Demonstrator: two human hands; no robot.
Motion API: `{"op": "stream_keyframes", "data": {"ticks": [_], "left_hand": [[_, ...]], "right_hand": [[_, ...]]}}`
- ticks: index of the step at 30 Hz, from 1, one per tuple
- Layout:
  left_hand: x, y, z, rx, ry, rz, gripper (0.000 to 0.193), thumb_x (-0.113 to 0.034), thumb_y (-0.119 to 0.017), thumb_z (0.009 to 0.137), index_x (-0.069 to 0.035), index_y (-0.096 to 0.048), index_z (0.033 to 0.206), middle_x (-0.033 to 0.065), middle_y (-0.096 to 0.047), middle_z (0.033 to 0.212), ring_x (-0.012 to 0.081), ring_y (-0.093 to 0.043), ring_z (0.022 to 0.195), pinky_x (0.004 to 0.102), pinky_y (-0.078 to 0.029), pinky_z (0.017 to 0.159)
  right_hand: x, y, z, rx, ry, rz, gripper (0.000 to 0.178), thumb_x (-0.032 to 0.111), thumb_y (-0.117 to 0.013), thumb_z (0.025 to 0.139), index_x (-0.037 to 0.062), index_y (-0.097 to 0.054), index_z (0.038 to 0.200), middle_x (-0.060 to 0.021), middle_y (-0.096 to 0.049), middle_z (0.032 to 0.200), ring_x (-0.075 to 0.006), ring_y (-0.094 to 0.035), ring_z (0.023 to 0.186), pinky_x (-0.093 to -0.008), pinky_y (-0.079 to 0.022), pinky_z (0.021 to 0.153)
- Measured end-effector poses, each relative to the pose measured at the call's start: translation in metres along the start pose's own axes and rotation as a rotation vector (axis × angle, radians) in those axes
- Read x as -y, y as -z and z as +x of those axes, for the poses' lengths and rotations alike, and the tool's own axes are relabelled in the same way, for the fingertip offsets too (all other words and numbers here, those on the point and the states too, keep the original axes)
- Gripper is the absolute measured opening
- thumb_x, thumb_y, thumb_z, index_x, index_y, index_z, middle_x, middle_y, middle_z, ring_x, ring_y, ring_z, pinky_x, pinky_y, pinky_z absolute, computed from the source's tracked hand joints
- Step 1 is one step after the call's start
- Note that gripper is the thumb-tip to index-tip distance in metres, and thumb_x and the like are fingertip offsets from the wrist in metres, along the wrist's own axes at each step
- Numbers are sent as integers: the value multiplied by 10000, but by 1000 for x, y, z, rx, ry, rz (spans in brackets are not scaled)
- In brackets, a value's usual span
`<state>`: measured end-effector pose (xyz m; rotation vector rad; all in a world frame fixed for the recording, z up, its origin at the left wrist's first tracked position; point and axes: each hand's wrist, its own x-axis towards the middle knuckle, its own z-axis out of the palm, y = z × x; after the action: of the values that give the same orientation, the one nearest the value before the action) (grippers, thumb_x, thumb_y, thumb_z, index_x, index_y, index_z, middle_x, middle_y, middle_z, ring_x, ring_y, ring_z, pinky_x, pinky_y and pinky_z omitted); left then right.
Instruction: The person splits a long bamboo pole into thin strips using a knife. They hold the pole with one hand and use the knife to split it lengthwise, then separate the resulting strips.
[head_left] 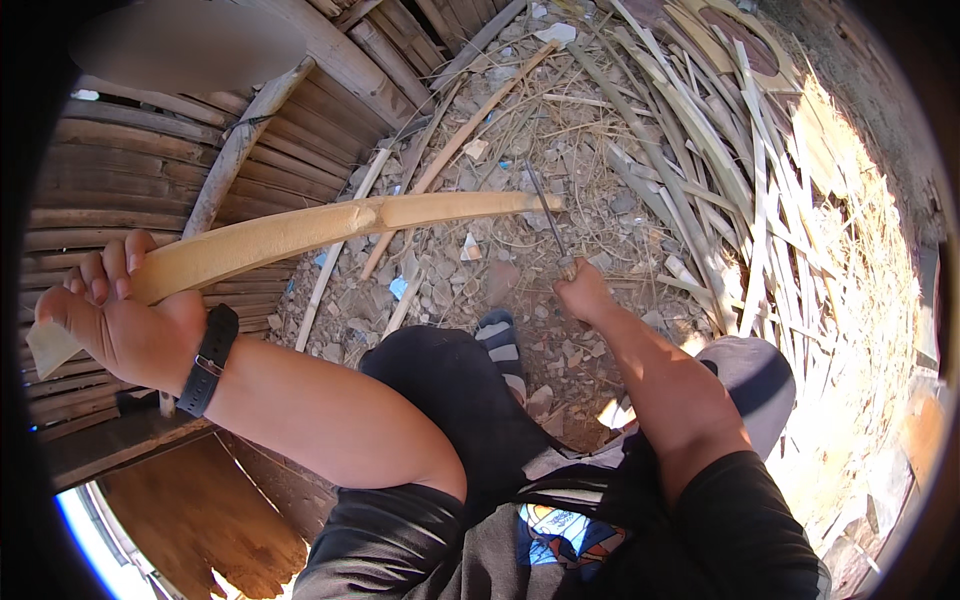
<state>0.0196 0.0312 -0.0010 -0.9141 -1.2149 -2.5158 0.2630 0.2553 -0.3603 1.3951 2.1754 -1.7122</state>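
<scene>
My left hand (135, 320) is wrapped round the near end of a long split bamboo strip (300, 230), with a black watch on that wrist. The pale inner side of the strip faces up, with a node ridge about halfway along. It stretches rightward, narrowing to its far end in front of me. Closed round a short handle, my right hand (588, 292) holds a knife (545, 210) with a thin dark blade pointing away from me. The blade passes close to the strip's far end; whether they touch I cannot tell.
Split bamboo pieces (720, 190) lie piled on the right beside sunlit shavings (850, 330). Stone rubble, scraps and loose strips (480, 120) cover the ground ahead. A slatted bamboo wall (130, 170) with a slanting pole (235, 150) stands close at the left. My knees are bent below.
</scene>
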Motion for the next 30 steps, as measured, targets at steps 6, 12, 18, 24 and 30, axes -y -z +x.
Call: {"op": "stream_keyframes", "data": {"ticks": [6,12,18,24,30], "left_hand": [[-14,1,1,-17,-5,23,316,-364,-726,898,-177,-490,804,-61,-403,664,85,-380,536,270,-379,581],[1,-14,-2,-129,-40,73,308,-329,-716,912,-171,-479,795,-56,-380,660,86,-366,531,257,-367,560],[3,-11,-1,-125,-65,101,261,-287,-674,948,-165,-487,813,-49,-369,691,97,-352,561,265,-362,561],[5,4,4,-157,-99,245,215,-261,-638,975,-130,-492,886,-21,-322,728,122,-343,594,290,-362,567],[2,-2,8,-191,-99,295,177,-165,-527,952,-101,-464,799,-11,-297,701,169,-347,607,339,-360,580]], "right_hand": [[104,-4,-55,205,345,-40,534,229,-678,805,-53,-544,1238,-259,-688,933,-386,-681,884,-439,-526,789],[-9,-11,-5,-88,171,-141,484,241,-672,821,-73,-544,1165,-262,-683,906,-410,-676,868,-457,-526,780],[56,-7,-34,82,159,-11,507,224,-677,813,-78,-522,1190,-263,-683,904,-426,-674,868,-479,-526,780],[32,-37,-35,-33,298,-106,513,206,-665,794,-70,-521,1203,-244,-671,826,-391,-678,803,-445,-529,740],[30,-14,-23,33,134,-41,497,220,-675,787,-64,-534,1170,-301,-663,962,-436,-658,953,-485,-511,845]]}}
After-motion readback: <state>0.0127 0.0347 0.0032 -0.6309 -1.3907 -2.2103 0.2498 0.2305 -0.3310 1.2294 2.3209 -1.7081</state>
